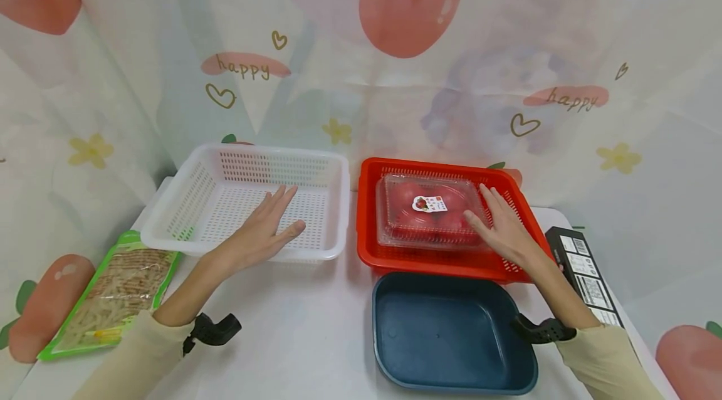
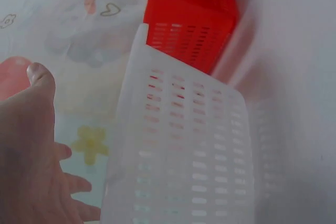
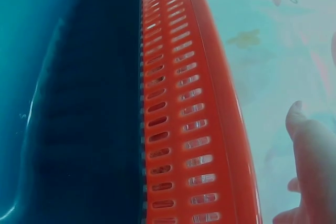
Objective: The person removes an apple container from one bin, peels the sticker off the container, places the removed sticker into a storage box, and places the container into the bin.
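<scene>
My left hand (image 1: 262, 231) is held over the front part of a white slotted plastic basket (image 1: 163, 240), fingers straight and thumb spread, holding nothing. In the left wrist view that hand (image 2: 31, 156) shows beside the basket's wall (image 2: 189, 140). Over the right side of a red slotted basket (image 1: 389, 266) is my right hand (image 1: 504, 227), its fingers extended. A clear lidded plastic box (image 1: 429, 224) of round red fruit, with a white label, lies inside the red basket. The right hand's fingertips overlap the box's right edge in the head view.
A dark blue plastic basin (image 1: 445, 337) stands in front of the red basket. At the left lies a green-edged clear food packet (image 1: 121, 287). A black box with white labels (image 1: 583, 268) is at the right. Printed cloth (image 1: 338, 93) hangs behind the white table (image 1: 293, 337).
</scene>
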Action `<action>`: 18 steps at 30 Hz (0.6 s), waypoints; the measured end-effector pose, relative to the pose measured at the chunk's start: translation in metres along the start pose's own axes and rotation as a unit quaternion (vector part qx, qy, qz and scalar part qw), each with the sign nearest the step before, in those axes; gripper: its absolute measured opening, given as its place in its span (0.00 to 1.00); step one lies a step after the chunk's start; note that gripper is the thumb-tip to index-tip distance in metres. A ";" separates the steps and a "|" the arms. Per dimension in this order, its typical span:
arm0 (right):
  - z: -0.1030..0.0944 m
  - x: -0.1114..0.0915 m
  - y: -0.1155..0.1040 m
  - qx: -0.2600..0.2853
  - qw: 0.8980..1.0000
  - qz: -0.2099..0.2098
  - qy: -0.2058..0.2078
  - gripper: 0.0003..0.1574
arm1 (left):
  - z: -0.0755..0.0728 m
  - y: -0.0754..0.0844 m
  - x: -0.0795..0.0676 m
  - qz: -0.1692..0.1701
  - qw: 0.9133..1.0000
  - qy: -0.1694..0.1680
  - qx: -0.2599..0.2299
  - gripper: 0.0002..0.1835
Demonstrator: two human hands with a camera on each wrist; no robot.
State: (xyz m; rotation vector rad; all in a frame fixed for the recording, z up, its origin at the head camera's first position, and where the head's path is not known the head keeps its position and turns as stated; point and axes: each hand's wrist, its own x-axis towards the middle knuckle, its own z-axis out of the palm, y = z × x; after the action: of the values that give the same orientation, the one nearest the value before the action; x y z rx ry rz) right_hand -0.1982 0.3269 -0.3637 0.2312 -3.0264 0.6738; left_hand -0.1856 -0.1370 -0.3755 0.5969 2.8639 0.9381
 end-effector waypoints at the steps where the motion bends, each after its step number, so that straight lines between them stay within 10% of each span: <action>1: 0.000 0.000 0.000 0.001 1.000 -0.001 0.001 0.56 | -0.001 0.002 0.000 0.003 1.000 -0.003 -0.009 0.42; 18: 0.006 0.010 0.010 0.026 1.000 0.004 -0.001 0.55 | 0.008 0.033 -0.010 0.079 0.968 -0.063 -0.231 0.36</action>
State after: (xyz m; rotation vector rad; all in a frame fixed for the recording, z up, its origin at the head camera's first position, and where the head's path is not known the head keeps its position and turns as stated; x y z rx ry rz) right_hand -0.2096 0.3322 -0.3725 0.2212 -3.0160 0.7527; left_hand -0.1634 -0.1119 -0.3636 0.8005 2.3873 1.4693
